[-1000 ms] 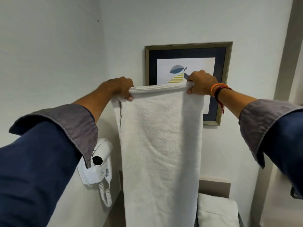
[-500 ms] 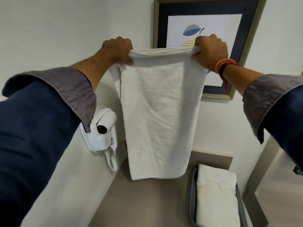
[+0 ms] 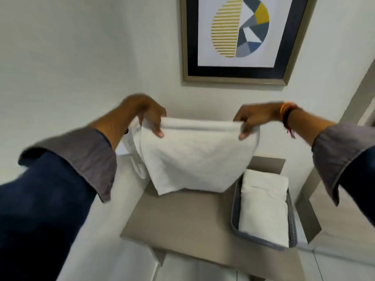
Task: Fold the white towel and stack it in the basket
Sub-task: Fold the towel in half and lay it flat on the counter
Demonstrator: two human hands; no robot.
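You're facing a plain pale wall (image 3: pixel 60 57) w/ a framed abstract print in a dull gold frame (image 3: pixel 239 37) hanging above a beige flat-topped desk (image 3: pixel 182 218). On the desk's right side a grey rectangular basket (image 3: pixel 235 209) is sitting, already holding a folded white towel (image 3: pixel 263 207) that fills most of it.

You're holding the task's white terry towel (image 3: pixel 198 157) up in the air over the back of the desk, left of the basket and apart from it. It's hanging doubled from its top fold, sides tapering in toward the bottom; the lower edge looks just above the desk, though I can't tell if it's touching.

Your left hand (image 3: pixel 150 116) is gripping the top left corner, your right hand (image 3: pixel 251 118) the top right corner. Both sets of fingers are curled over the fold, pinching the cloth between thumb and fingertips; the frame is a bit blurred there. A white coiled cord (image 3: pixel 139 169) is peeking out behind the towel's left edge.

Handling, as I judge it: soft, limp, light, thick pile, not slippery, nothing fragile. It's going to sag wherever it's unsupported, so keep pinching at the corners w/ the top edge taut, and let the desk carry the weight for the next fold. Once compact, take it from underneath so the layers aren't sliding on the way into the basket.
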